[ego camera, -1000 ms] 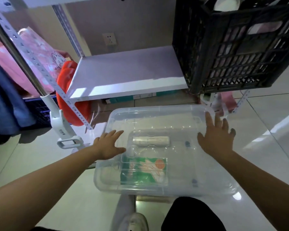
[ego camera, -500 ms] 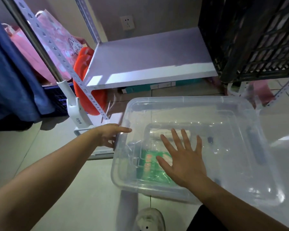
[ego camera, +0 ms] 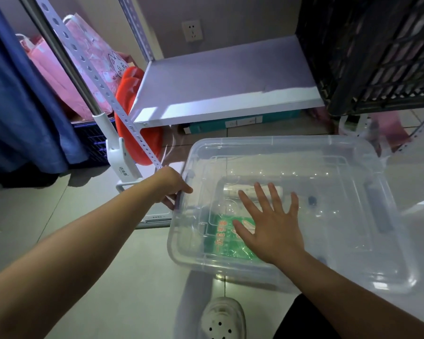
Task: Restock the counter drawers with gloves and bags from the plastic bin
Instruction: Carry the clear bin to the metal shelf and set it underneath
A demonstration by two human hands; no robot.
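Gripping the left rim of the clear plastic bin at nine o'clock, the left hand curls its fingers over the edge. Inside, toward seven o'clock, lies a green packet, with a white roll just beyond it. The right hand, fingers spread flat, rests on the bin's clear lid above the packet.

A pale tiled floor carries the clear lidded plastic bin. A white shelf stands beyond it, a black crate on its right end.
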